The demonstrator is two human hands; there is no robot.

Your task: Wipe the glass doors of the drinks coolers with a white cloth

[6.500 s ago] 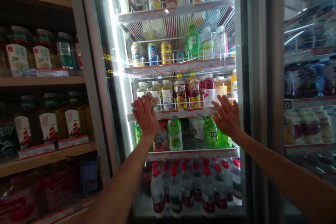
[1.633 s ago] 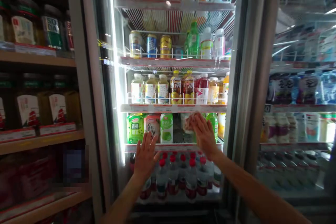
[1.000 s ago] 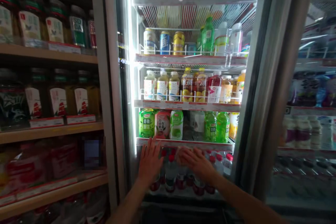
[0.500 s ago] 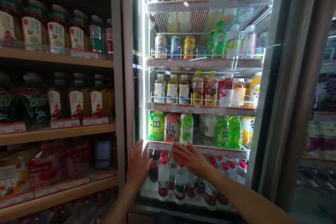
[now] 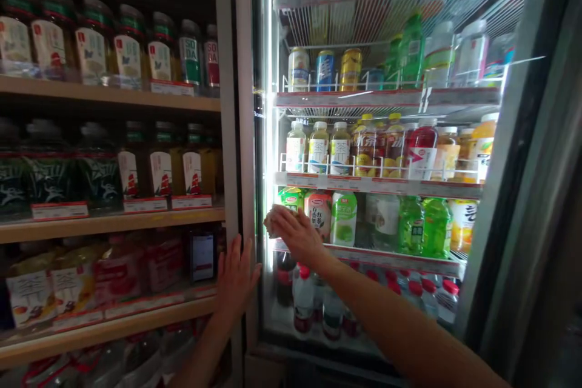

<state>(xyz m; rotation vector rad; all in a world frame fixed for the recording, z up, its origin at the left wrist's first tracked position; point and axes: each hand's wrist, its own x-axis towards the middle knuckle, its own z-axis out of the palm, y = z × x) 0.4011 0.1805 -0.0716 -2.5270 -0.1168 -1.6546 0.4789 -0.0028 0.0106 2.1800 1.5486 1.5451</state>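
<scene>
A crumpled, light-coloured cloth (image 5: 273,222) is pressed under my right hand (image 5: 297,233), against the glass door of a lit drinks fridge, in front of the green carton-shaped bottle at the left of the fourth shelf. My left hand (image 5: 236,279) lies with fingers spread on the metal frame (image 5: 231,133) between the wooden shelving and the fridge, holding nothing. Behind the glass, near my right hand, are a red-labelled bottle (image 5: 319,215) and a green bottle (image 5: 344,218).
Wooden shelves (image 5: 109,218) with dark tea bottles stand at the left. A phone-like device with a lit screen (image 5: 202,256) sits near my left hand. Red-capped bottles (image 5: 304,297) fill the fridge bottom. The metal door edge (image 5: 504,194) rises at right.
My right hand has moved left and up across the glass with the cloth. My left hand has shifted onto the frame. The view has turned slightly left.
</scene>
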